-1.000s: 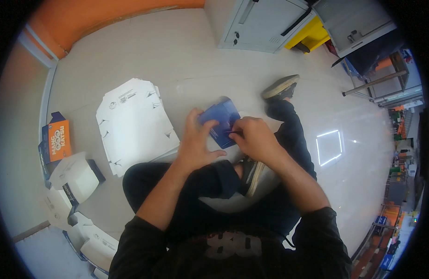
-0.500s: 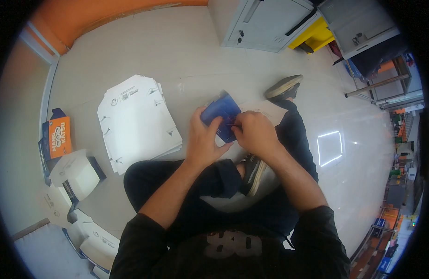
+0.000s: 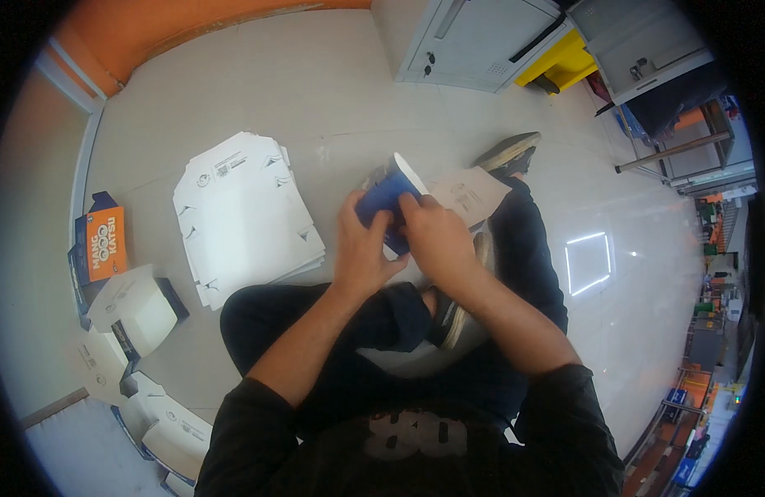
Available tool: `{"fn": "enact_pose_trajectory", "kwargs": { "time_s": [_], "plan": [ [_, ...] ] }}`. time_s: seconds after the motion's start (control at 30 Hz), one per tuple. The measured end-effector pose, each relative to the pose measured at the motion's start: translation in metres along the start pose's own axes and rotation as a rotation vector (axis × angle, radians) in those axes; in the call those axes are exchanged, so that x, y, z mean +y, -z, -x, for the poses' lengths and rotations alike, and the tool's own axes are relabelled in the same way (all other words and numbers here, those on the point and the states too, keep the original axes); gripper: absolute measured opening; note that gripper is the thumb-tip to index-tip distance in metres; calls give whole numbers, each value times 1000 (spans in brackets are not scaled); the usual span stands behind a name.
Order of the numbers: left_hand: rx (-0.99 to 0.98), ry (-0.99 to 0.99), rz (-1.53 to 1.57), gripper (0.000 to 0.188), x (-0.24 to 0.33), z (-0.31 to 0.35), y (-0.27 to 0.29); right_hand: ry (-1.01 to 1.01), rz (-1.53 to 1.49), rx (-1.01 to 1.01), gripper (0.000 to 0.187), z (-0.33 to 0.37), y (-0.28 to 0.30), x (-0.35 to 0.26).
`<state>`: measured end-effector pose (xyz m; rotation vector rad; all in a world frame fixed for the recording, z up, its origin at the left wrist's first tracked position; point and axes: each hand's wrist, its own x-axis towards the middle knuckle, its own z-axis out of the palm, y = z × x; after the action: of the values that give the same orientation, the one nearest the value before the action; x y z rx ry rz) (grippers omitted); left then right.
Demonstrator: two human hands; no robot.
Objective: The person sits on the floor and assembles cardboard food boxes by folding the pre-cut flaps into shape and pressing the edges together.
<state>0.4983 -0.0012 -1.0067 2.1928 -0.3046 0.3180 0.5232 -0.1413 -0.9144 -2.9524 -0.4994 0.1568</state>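
A blue cardboard food box, partly folded, is held up in front of my crossed legs, its pale inner side showing along the upper edge. My left hand is wrapped around its left side, thumb across the blue face. My right hand grips the right side, fingers bent over the panel near the upper edge. Fingertips behind the box are hidden. Just right of it, a flat white box blank lies on the floor beside my right leg. To the left rests a stack of flat white box blanks.
Folded boxes line the left side: an orange and blue box, a white-sided box and an open box lower down. Grey lockers and a yellow bin stand at the far side. My shoe is beyond the blank.
My right hand has moved left, closer to my left hand. The box has turned, so its pale inner edge now shows, and more of the blank on the right is uncovered.
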Motion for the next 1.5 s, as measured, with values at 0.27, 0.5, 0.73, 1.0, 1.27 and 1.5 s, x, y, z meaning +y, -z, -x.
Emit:
{"fn": "enact_pose_trajectory", "kwargs": {
  "time_s": [0.27, 0.5, 0.73, 1.0, 1.27, 1.5],
  "plan": [
    [73, 13, 76, 63, 0, -4, 0, 9, -282, 97, 32, -5, 9, 19],
    [63, 2, 55, 64, 2, 0, 0, -31, -269, 112, 29, -8, 5, 13],
    [75, -6, 52, 64, 2, 2, 0, 55, -145, 121, 21, -9, -5, 9],
    [95, -47, 39, 65, -2, -1, 2, 127, -129, 101, 15, -11, -1, 14],
    [58, -83, 156, 81, -9, -4, 2, 52, -211, -90, 11, -18, 20, 33],
    [16, -55, 93, 89, -5, -2, 2, 44, -298, -87, 6, -19, 16, 31]
  ]
}}
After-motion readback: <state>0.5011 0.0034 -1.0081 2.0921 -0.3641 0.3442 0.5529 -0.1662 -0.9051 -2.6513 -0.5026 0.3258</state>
